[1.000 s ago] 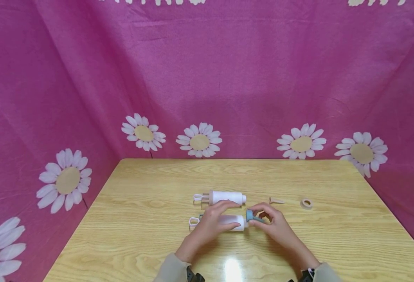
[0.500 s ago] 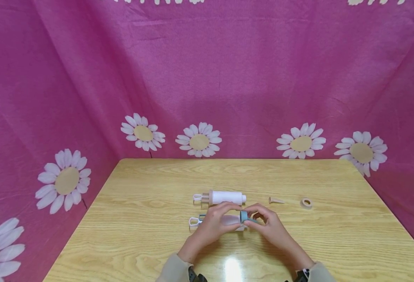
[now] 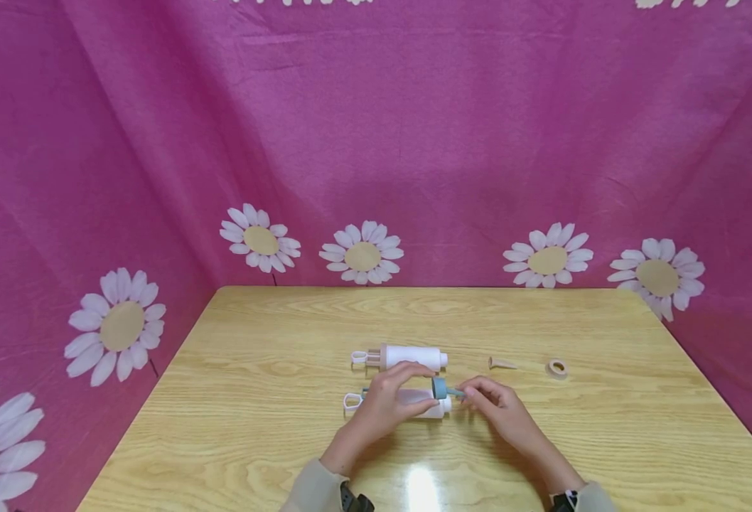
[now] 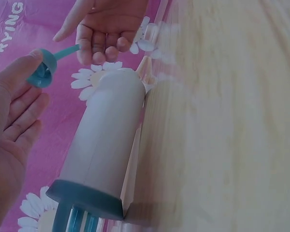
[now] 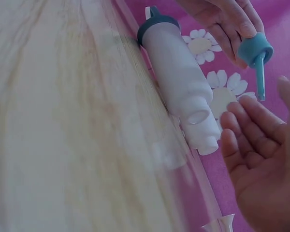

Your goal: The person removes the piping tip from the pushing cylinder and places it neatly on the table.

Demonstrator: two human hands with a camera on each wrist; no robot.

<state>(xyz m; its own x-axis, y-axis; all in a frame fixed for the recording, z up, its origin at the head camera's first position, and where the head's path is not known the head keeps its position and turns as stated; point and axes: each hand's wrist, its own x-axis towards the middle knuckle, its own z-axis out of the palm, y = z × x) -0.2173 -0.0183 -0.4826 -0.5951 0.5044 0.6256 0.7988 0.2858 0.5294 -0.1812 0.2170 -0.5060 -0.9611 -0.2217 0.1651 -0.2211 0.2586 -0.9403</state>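
My left hand pinches a teal nozzle cap between thumb and fingers, its thin spout pointing right. Beneath that hand a white syringe-like tube lies on the table, with a teal collar and a white loop handle at its left end. The tube's narrow white neck is bare, and the cap is held apart from it. Beside the spout tip, my right hand has loosely bent fingers and no grip on anything; whether it touches the tip is unclear.
A second white tube with a beige collar lies just behind, parallel to the first. Farther right on the wooden table are a small beige cone-shaped nozzle and a beige ring. A pink flowered cloth hangs behind.
The right hand held the teal cap and brought it left to the left hand. Now the left hand pinches it, and the right hand has let go and drawn back slightly right.
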